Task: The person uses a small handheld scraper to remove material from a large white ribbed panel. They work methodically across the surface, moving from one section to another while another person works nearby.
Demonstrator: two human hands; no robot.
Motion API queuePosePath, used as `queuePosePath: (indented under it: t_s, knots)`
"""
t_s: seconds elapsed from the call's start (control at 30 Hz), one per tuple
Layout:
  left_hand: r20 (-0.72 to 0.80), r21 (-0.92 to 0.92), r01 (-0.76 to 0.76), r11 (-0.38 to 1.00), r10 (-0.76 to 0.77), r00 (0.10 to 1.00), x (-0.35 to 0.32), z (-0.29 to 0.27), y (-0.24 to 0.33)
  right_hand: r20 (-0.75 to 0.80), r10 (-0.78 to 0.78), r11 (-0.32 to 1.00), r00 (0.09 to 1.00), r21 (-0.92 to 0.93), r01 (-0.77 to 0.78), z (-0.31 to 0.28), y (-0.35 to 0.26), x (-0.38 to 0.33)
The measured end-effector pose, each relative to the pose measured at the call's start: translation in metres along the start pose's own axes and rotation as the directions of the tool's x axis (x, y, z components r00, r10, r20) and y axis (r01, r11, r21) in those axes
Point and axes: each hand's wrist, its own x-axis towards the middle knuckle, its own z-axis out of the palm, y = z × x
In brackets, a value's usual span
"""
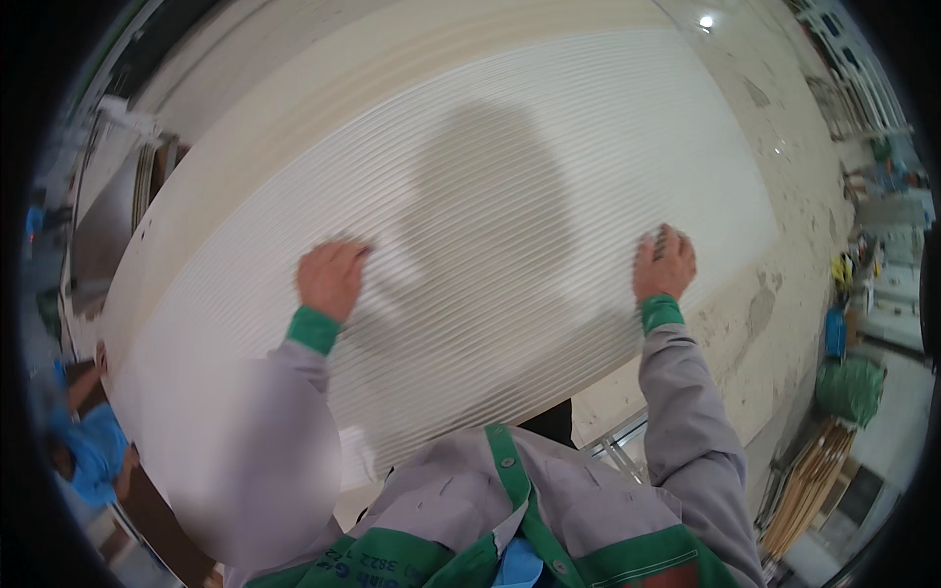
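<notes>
A large white panel with fine parallel ribs (608,127) lies in front of me, and my shadow falls across its middle. My left hand (331,279) rests on the ribs left of the shadow with its fingers curled in. A small dark edge shows at its fingertips, too blurred to name. To the right, near the panel's right side, my right hand (667,263) is also on the ribbed face, its fingers bent and drawn together. Something dark shows between those fingers, but I cannot make it out. Both forearms are in grey sleeves with green cuffs.
The panel lies on a larger pale, stained board (750,333). A person in blue (93,451) is at the lower left, with one hand at the board's edge. Stacked sheets (108,220) stand at the left. On the right are a green bag (849,390) and brown slats (809,485).
</notes>
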Motion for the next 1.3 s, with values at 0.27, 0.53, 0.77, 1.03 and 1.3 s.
queuePosePath:
  t_s: [0.27,0.53,0.77,1.03,1.3]
  knots:
    - [0.029,0.215,0.301,0.929,-0.314,0.949,-0.179,-0.111,-0.147,0.079,0.041,0.999,0.996,-0.035,-0.038,-0.011,-0.006,0.0]
    - [-0.014,0.06,0.183,0.981,-0.182,0.983,-0.135,-0.079,-0.124,0.061,0.048,0.995,0.997,-0.087,-0.043,-0.004,-0.007,0.002]
    - [0.047,-0.017,0.13,0.991,-0.129,0.991,-0.117,-0.078,-0.114,0.079,0.046,0.996,0.996,-0.084,-0.04,-0.004,-0.003,0.002]
    - [0.014,-0.112,0.124,0.986,-0.123,0.992,-0.089,-0.06,-0.101,0.062,0.034,0.993,0.997,-0.113,-0.026,-0.002,-0.002,0.001]
    - [0.128,0.016,0.027,1.0,-0.029,0.991,-0.097,-0.083,-0.127,0.079,0.034,0.998,0.996,-0.064,-0.029,-0.002,-0.005,0.002]
